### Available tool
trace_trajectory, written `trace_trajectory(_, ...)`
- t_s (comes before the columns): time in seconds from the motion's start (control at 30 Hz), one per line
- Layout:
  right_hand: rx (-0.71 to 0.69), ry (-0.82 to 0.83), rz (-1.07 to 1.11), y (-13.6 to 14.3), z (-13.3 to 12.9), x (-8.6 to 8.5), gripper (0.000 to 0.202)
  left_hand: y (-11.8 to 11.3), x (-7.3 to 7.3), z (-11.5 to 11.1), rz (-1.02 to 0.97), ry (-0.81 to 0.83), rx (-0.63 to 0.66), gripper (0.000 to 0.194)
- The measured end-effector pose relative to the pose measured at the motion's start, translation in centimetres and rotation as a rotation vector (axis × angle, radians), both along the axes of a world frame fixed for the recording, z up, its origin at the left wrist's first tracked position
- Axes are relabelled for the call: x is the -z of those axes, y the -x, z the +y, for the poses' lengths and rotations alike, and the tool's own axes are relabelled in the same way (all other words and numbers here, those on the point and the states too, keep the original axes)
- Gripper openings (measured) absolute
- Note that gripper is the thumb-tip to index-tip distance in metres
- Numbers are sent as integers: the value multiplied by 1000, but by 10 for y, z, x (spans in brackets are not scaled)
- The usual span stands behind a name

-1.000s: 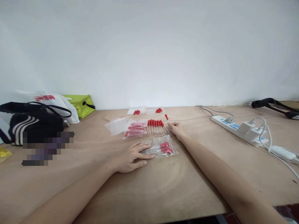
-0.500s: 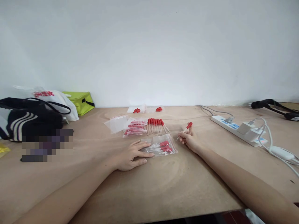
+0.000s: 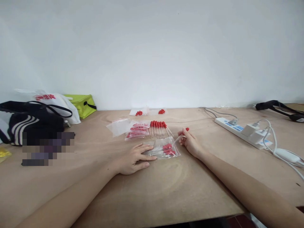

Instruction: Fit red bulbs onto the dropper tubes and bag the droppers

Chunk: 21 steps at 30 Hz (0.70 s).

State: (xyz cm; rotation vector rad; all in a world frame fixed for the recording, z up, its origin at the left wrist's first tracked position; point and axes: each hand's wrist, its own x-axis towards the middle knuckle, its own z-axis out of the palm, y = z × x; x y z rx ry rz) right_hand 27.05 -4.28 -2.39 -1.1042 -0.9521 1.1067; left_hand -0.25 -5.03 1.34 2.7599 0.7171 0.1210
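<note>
My left hand [image 3: 135,159] lies flat with its fingers spread, two fingertips resting on the left end of a clear zip bag [image 3: 176,154]. Inside that bag are several glass droppers with red rubber bulbs [image 3: 167,146]. My right hand [image 3: 190,142] is closed round another dropper [image 3: 187,129]; its red bulb sticks out above the fingers and its clear tube slants down left to the bag's right edge. Whether the tip is inside the bag I cannot tell. Behind the bag, a row of droppers [image 3: 158,124] lies side by side, bulbs away from me.
Left of the row are stacked filled bags [image 3: 137,130] and flat clear bags [image 3: 120,126]. Two small bags with red bulbs [image 3: 139,113] lie near the wall. A power strip [image 3: 234,127] with cables stands right; a black bag [image 3: 35,123] and a green bag [image 3: 82,104] stand left.
My right hand has turned and shifted slightly left and up, bringing the dropper's tube to the edge of the bag. My left hand has stayed in place.
</note>
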Motion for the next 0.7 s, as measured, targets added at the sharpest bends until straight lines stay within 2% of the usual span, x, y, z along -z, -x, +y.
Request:
trace_trajectory(0.17,108,-25,-30,-3,4,3,40,1,1,1,-12,22,-12,52)
trace_trajectory(0.3,117,-80,-33,0,1,3,50,1,2,1,-29,9,9,45)
trace_trajectory(0.53,100,-144,13,0,3,6,50,0,1,1,-11,6,3,44)
trace_trajectory(0.7,94,-119,-29,0,2,5,50,0,1,0,-6,8,-21,42)
